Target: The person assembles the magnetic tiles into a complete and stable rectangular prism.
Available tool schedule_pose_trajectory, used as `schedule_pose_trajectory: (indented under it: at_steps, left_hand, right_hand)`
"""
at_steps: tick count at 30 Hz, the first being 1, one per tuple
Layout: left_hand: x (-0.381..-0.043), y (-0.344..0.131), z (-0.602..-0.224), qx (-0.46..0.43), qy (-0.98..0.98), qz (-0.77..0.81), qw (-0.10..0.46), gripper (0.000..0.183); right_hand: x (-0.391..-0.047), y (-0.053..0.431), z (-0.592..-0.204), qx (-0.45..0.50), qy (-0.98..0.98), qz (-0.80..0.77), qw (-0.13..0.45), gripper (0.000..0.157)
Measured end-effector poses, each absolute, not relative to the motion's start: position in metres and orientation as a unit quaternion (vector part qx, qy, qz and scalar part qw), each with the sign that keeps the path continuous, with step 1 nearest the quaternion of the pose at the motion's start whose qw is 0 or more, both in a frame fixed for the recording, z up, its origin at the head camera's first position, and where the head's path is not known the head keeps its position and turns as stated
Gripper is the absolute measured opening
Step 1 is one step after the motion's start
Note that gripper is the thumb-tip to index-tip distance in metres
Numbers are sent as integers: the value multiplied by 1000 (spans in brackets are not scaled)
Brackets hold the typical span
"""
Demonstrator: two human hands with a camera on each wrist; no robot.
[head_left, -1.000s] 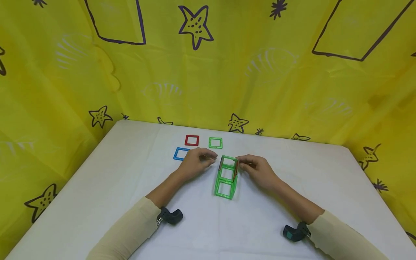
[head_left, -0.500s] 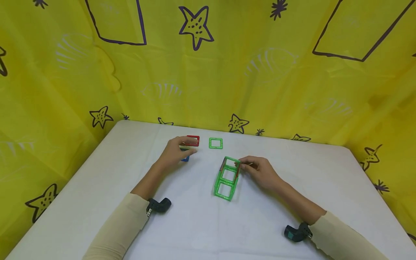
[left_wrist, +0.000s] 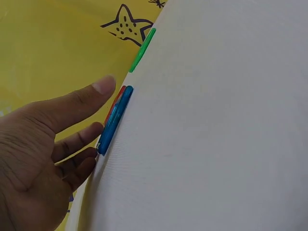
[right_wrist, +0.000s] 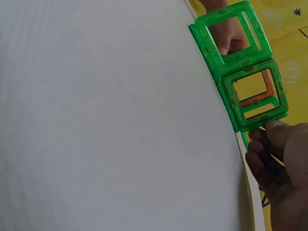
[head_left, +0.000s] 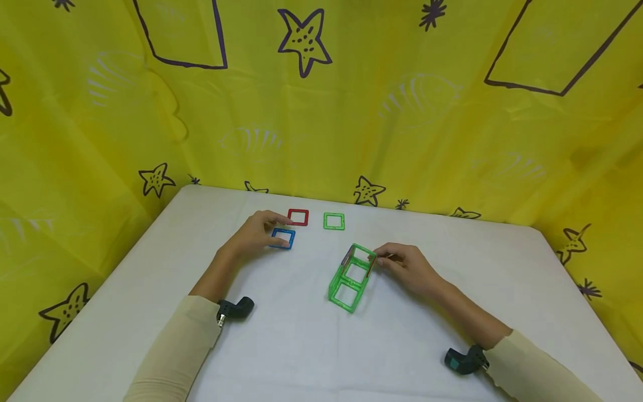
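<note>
My left hand point(head_left: 251, 233) reaches around a blue square magnetic tile point(head_left: 284, 230) lying flat on the table. Its thumb and fingers stand apart; in the left wrist view the fingertips are beside the blue tile point(left_wrist: 117, 120), with no pinch visible. My right hand point(head_left: 409, 268) holds the right side of a see-through structure of green magnetic tiles point(head_left: 351, 283), with red or orange tiles at its far end. In the right wrist view, the thumb presses the edge of the green tile structure point(right_wrist: 248, 70), while the fingers curl underneath, partly hidden.
Behind the blue tile lies a red square tile point(head_left: 298, 210), and a green square tile point(head_left: 334, 228) lies to its right. A white-covered table point(head_left: 311, 346) carries everything. A yellow patterned curtain point(head_left: 321, 139) hangs behind it.
My left hand has moved left from beside the green structure to the blue tile. The structure's far end has swung slightly right with my right hand.
</note>
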State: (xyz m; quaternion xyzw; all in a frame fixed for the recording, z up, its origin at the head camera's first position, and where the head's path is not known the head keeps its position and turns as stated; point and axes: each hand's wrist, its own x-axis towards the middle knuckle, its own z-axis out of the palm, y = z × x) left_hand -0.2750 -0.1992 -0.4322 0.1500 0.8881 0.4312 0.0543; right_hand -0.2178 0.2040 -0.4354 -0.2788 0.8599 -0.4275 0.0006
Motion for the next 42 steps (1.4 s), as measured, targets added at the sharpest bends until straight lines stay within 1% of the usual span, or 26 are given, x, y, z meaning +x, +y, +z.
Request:
schedule_pose_trajectory:
  at_steps: [5,14,20,34,42]
  left_hand:
    - [-276,-199,-437,157,897,408,57,56]
    - [-275,-198,-437,175,900,397,49,47]
    - [-275,-198,-435,183,899,394,49,46]
    - [-275,-199,-435,170,907,381,59,49]
    - [-274,-200,-435,167,908,379,58,48]
  right_hand:
    - [-217,208,-439,-288,859,-424,-6,16]
    - [-216,212,-439,-304,857,-415,-37,16]
    - [-214,215,-437,-303,857,-413,-49,15]
    - [-212,222,-438,-295,861,-410,-52,17]
    - [-211,225,-439,-290,860,-419,-39,18]
